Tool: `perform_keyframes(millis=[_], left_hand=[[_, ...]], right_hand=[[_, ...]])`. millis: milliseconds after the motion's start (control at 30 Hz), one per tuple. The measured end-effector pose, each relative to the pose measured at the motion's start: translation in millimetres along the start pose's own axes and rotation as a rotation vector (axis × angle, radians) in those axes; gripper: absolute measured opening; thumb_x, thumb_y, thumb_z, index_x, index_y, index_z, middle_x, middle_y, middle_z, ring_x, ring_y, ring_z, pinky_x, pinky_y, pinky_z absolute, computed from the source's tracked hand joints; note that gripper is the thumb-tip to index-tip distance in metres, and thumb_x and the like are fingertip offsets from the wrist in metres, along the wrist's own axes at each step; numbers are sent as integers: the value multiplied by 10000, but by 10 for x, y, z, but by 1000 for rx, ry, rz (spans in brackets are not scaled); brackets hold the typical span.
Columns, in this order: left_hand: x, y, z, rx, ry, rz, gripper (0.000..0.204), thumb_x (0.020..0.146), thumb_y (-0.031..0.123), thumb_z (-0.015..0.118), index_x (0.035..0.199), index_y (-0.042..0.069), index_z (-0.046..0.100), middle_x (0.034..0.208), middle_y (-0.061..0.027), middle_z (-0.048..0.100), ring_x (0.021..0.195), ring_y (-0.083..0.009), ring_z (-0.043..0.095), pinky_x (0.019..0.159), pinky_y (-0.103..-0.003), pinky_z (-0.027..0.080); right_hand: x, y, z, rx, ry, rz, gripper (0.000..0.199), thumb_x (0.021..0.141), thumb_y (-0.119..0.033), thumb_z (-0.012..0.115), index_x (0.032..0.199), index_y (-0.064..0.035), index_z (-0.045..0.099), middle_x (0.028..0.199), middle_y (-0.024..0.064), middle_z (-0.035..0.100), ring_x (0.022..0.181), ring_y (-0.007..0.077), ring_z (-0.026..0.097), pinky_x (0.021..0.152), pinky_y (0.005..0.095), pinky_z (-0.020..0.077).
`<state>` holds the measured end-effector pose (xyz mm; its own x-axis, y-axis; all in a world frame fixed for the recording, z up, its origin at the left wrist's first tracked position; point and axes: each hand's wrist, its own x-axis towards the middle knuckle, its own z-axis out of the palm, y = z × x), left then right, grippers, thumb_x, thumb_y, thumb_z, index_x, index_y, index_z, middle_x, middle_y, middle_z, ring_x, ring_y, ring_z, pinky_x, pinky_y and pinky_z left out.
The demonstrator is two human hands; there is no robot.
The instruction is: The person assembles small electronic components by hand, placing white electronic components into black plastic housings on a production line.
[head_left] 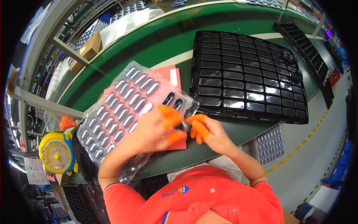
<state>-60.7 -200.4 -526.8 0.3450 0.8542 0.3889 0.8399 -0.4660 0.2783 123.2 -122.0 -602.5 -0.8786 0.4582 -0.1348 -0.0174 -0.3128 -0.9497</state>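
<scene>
Orange finger cots cover the fingertips of both hands. My left hand (153, 128) is closed on a small dark glossy part (182, 127), blurred by motion. From the other side, the curled fingers of my right hand (209, 131) close on the same part; their exact contact is smeared. Beneath and left of my left hand lies a clear plastic blister tray (112, 98) with rows of silvery, pill-shaped pieces. Two dark oval pieces (169, 98) sit in its right corner. Red sheets (178, 145) show under the tray and beside my left hand.
A large black tray (233, 76) with rectangular pockets lies at the right on the green table (164, 168). A yellow and blue fan (56, 156) stands at left. Another filled blister tray (270, 145) is below the table's right edge. A metal frame (48, 104) rises at left.
</scene>
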Motion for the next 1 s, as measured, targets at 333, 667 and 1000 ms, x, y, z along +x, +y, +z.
perform_keyframes(millis=[333, 667, 1000], left_hand=[[240, -820, 187, 48, -6, -607, 263, 706, 138, 723, 873, -33, 614, 708, -113, 603, 636, -195, 576, 590, -293, 448], [297, -1035, 338, 243, -39, -605, 210, 718, 83, 699, 886, -15, 619, 743, -108, 630, 663, -185, 592, 605, -306, 461], [451, -893, 172, 223, 15, -712, 214, 692, 41, 670, 888, -18, 607, 746, -105, 596, 658, -148, 579, 604, -275, 461]], right_hand=[[-520, -182, -452, -246, 369, -271, 168, 890, -66, 507, 1005, 5, 606, 720, 47, 587, 563, 71, 521, 521, 198, 420], [-1085, -717, -2522, -1149, 1211, -506, 202, 764, -12, 621, 965, -25, 626, 827, 85, 612, 695, 190, 582, 600, 287, 463], [-947, -894, -3449, -1676, 926, -375, 212, 720, -69, 663, 908, -30, 574, 927, 125, 567, 899, 312, 522, 758, 383, 426]])
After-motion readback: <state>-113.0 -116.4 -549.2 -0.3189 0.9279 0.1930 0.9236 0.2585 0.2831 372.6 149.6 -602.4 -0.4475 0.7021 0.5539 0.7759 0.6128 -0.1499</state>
